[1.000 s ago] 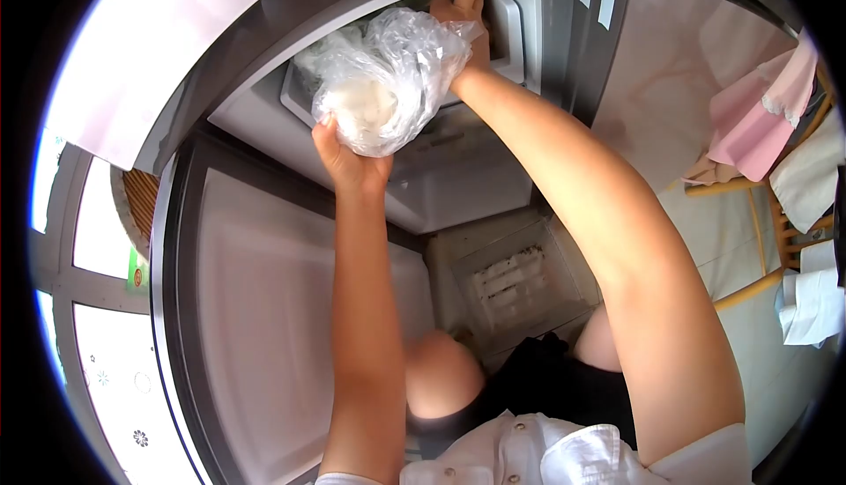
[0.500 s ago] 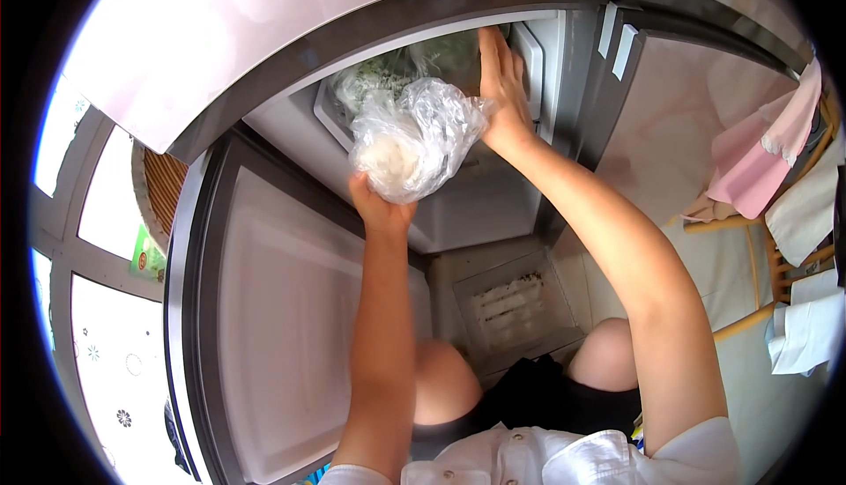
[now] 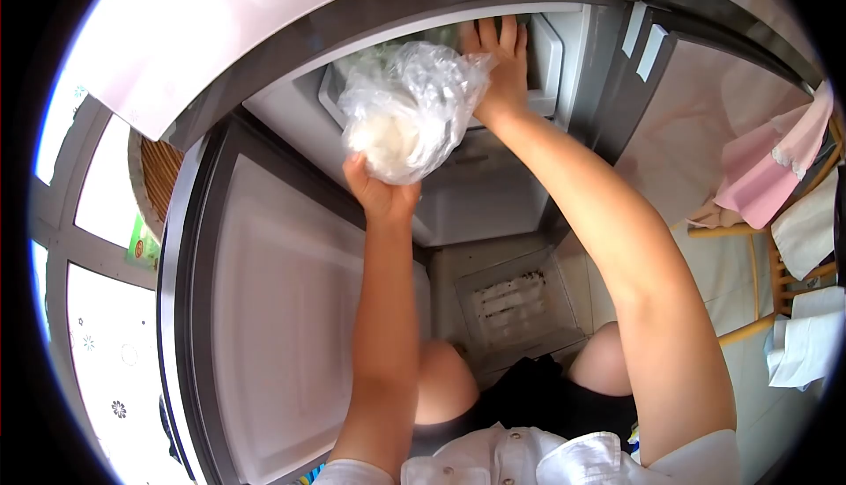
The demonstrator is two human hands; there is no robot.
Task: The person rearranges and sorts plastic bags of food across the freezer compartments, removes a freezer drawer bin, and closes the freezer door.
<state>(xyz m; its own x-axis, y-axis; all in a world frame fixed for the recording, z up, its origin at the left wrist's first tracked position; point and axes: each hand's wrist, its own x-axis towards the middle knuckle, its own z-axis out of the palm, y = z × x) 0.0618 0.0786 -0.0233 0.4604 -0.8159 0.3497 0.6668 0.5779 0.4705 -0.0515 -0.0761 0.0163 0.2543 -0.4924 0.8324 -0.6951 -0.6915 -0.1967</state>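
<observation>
My left hand (image 3: 384,192) grips the lower end of a clear plastic bag (image 3: 432,97) with something whitish inside. The bag is held at the front of an open refrigerator compartment, above the rim of a pale drawer (image 3: 551,66). My right hand (image 3: 502,66) reaches into the drawer at the right of the bag, fingers apart and pointing inward; the fingertips are partly hidden, and I make out nothing held. Behind the bag, green stuff in plastic (image 3: 370,60) shows in part.
An open refrigerator door (image 3: 308,309) stands at the left, another closed one (image 3: 696,115) at the right. A clear tray (image 3: 520,309) lies on the floor between fridge and knees. A chair with pink cloth (image 3: 762,181) is at the far right.
The view has shifted. Against half a second ago, the bag covers more of the green contents, and my right hand's fingers have spread and turned further left inside the drawer.
</observation>
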